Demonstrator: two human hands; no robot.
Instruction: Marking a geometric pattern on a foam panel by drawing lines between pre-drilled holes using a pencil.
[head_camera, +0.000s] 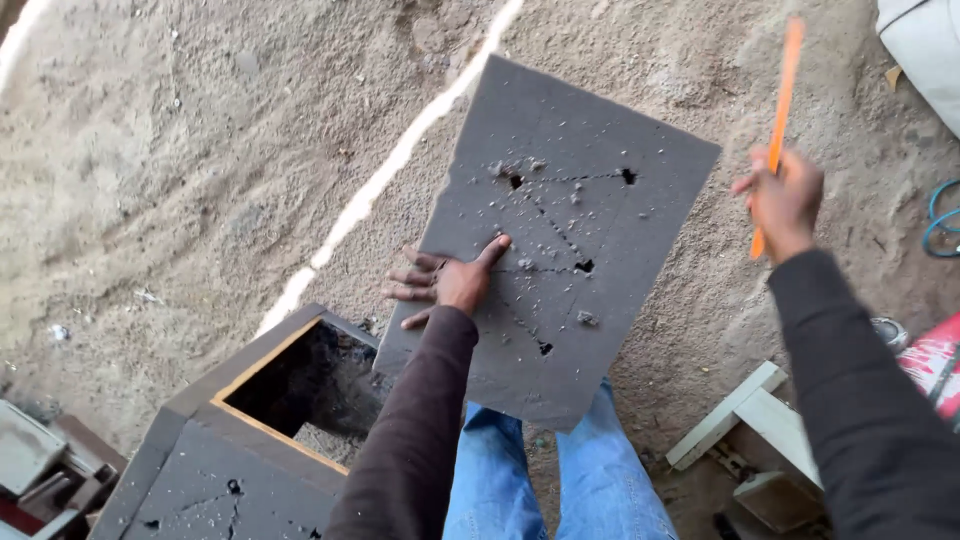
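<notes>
Left hand (447, 283): spread flat, fingers splayed, pressed on the left edge of the grey board (556, 236); gripping nothing, thumb stretched out across the board's face.
Right hand (785, 200): clenched around an orange stick (778, 130), raised to the right of the board and apart from it; stick upright, tilted slightly, its upper end blurred.
Grey board: flat, rectangular, dark grey, resting across the knees in blue jeans (545, 470); tilted so one corner points toward the body; far end out over the sand.
Board surface: several small dark holes, thin scored lines running between them, pale crumbs scattered around the holes.
Sleeves: dark, long, covering both arms to the wrists.
Box (240, 420): lower left, just beside the left knee; dark grey outside, pale wood rim, square opening on top; a second grey panel with holes and cracks on its near side.
Ground (180, 150): sandy, rough, crossed by a white line (390, 165) running diagonally behind the board.
Wooden pieces (745, 430): pale, lying at lower right near the right arm.
Blue hose (940, 220): coiled at the right edge, well apart from the board.
</notes>
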